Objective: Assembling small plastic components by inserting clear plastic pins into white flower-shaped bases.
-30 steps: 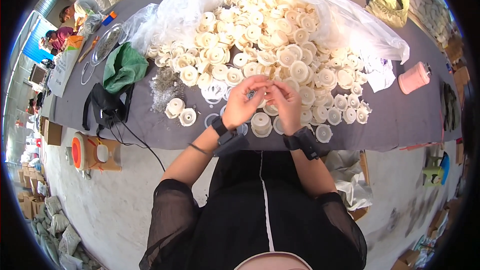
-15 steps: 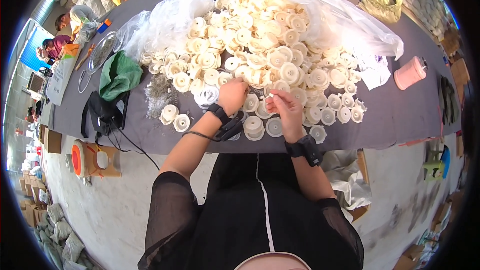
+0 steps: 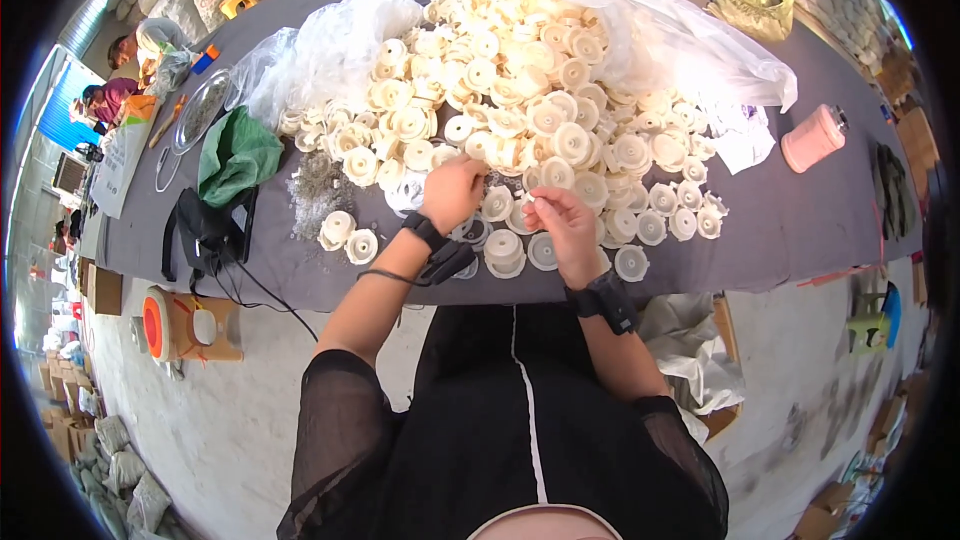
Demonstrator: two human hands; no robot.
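Note:
A large heap of cream-white round plastic parts, disc-shaped with a centre hole, spreads over the grey-covered table in front of me. My left hand is at the heap's near edge, its fingers curled closed; what they hold, if anything, is hidden. To its right, my right hand is raised a little above the parts, thumb and fingers pinched on a small white piece that barely shows. Just below and between the hands lies a short stack of the round parts. Beside my left hand sits a pile of tiny clear and grey bits.
Clear plastic sheeting drapes the heap's far side. A pink thread cone stands right; a green cloth bag and black pouch lie left. A cable runs from the pouch towards my left arm. Two people sit at the far left.
My right hand has shifted slightly left and its small white piece shows less. The left hand stays at the heap's edge with little movement. The whole view has shifted a little.

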